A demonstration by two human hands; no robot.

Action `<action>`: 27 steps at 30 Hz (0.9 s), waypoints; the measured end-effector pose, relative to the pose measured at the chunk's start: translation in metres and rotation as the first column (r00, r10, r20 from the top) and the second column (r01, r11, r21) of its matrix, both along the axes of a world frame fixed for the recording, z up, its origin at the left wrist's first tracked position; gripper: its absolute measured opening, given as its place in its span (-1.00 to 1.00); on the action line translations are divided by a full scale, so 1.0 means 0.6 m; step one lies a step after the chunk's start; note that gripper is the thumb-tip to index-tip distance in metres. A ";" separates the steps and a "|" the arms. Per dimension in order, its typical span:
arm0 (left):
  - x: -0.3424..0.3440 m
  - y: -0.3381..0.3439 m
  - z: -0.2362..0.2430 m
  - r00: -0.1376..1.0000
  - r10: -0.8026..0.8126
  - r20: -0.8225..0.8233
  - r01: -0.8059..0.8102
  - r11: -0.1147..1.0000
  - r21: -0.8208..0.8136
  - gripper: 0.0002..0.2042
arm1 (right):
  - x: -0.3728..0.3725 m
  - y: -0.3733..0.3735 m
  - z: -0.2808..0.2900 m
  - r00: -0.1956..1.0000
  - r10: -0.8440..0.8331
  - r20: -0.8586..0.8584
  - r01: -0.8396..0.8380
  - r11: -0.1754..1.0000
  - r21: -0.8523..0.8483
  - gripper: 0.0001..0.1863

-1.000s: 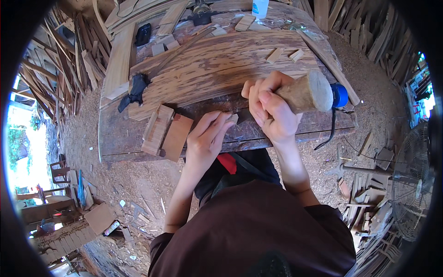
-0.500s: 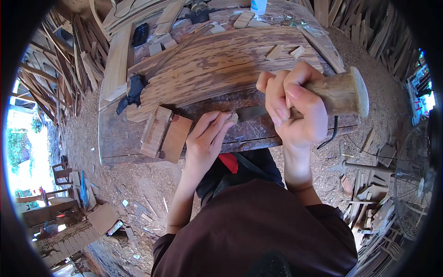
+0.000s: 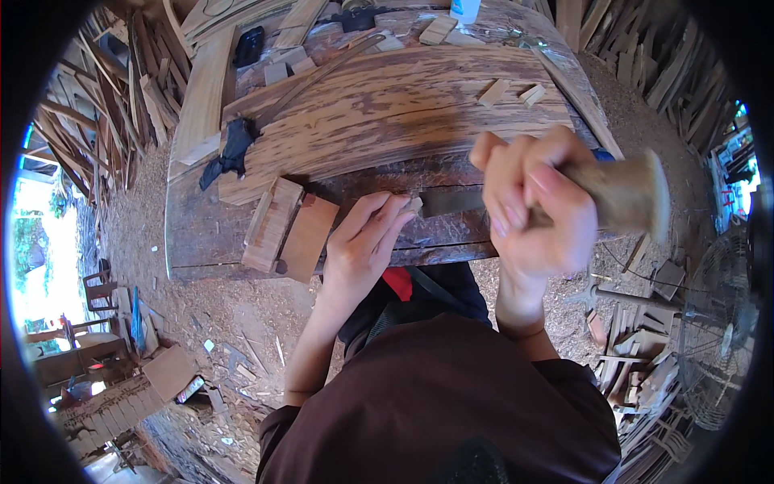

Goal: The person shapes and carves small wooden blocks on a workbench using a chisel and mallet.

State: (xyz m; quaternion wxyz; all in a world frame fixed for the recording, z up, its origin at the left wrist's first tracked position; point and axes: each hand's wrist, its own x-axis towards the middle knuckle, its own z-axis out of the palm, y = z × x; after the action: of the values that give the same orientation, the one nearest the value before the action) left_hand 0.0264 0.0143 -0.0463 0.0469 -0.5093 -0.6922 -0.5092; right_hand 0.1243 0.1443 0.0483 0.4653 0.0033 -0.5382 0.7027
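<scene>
My right hand (image 3: pixel 547 211) is wrapped round a thick, round wooden handle (image 3: pixel 625 194) with a flared end, blurred by motion. A flat grey metal blade (image 3: pixel 453 202) shows between that fist and my other hand; it appears to belong to the handle, though the fist hides the join. With fingertips pinched together, my left hand (image 3: pixel 364 234) grips a small wood piece (image 3: pixel 414 206) at the blade's left end, low over the bench's near edge. Just left of that hand, a squared wood block (image 3: pixel 274 224) and a thin brown board (image 3: pixel 309 238) sit side by side.
A wide streaked plank (image 3: pixel 387 105) spans the workbench (image 3: pixel 210 258), carrying two small wood offcuts (image 3: pixel 493 93), a metal strip (image 3: pixel 314 85) and black cloth (image 3: pixel 230 153). A bottle (image 3: pixel 465 10) stands at the back. Scrap wood (image 3: pixel 641 347) and a wire fan (image 3: pixel 713 339) are at right.
My right hand and the wooden handle have shifted a little right and toward me, with fresh blur. My left hand keeps its pinch, nearly in place. The whole view has shifted slightly.
</scene>
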 end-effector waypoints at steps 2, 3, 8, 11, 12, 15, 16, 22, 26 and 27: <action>0.003 -0.004 0.000 1.000 -0.008 -0.012 0.008 1.000 0.005 -0.80 | -0.006 -0.005 -0.006 0.999 0.025 -0.030 -0.023 0.997 0.071 -0.78; 0.002 -0.002 0.002 1.000 -0.006 -0.009 0.006 1.000 -0.002 -0.80 | -0.022 -0.012 -0.016 0.998 -0.045 0.032 0.043 0.998 0.043 -0.79; 0.001 -0.003 -0.001 1.000 -0.003 -0.006 0.003 1.000 0.000 -0.80 | -0.003 0.008 -0.008 0.997 0.063 -0.043 -0.060 0.995 0.074 -0.79; 0.003 0.000 0.002 1.000 0.004 0.026 -0.004 1.000 -0.012 -0.80 | -0.022 -0.010 -0.030 0.999 -0.033 0.038 0.033 0.999 -0.004 -0.79; 0.002 -0.003 -0.001 1.000 0.000 0.020 0.001 1.000 -0.010 -0.80 | -0.029 -0.016 -0.037 0.988 -0.103 0.119 0.112 0.991 -0.079 -0.79; 0.002 0.000 0.002 1.000 -0.009 0.028 0.009 1.000 -0.004 -0.80 | -0.006 0.004 -0.019 1.000 -0.022 0.016 0.022 1.000 0.011 -0.79; 0.003 0.000 0.004 0.999 -0.016 0.043 0.016 1.000 0.000 -0.80 | -0.001 0.006 -0.016 0.999 0.021 -0.032 -0.019 0.998 0.057 -0.79; -0.002 -0.001 -0.004 1.000 -0.011 0.028 0.011 1.000 0.003 -0.78 | -0.009 0.001 -0.035 0.998 -0.028 0.055 0.027 1.000 0.014 -0.80; -0.007 0.002 -0.002 0.999 -0.039 -0.009 0.039 0.999 0.036 -0.79 | -0.008 0.003 -0.042 0.989 0.125 -0.082 -0.123 0.992 0.027 -0.85; -0.009 0.002 -0.004 1.000 -0.016 0.023 0.016 1.000 0.002 -0.79 | -0.012 0.000 -0.048 0.995 0.102 -0.021 -0.102 0.995 0.004 -0.86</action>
State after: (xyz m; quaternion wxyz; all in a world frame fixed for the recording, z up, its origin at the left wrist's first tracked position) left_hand 0.0210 0.0152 -0.0489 0.0351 -0.5088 -0.6882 -0.5160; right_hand 0.1169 0.1440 0.0194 0.4346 0.0391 -0.5334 0.7247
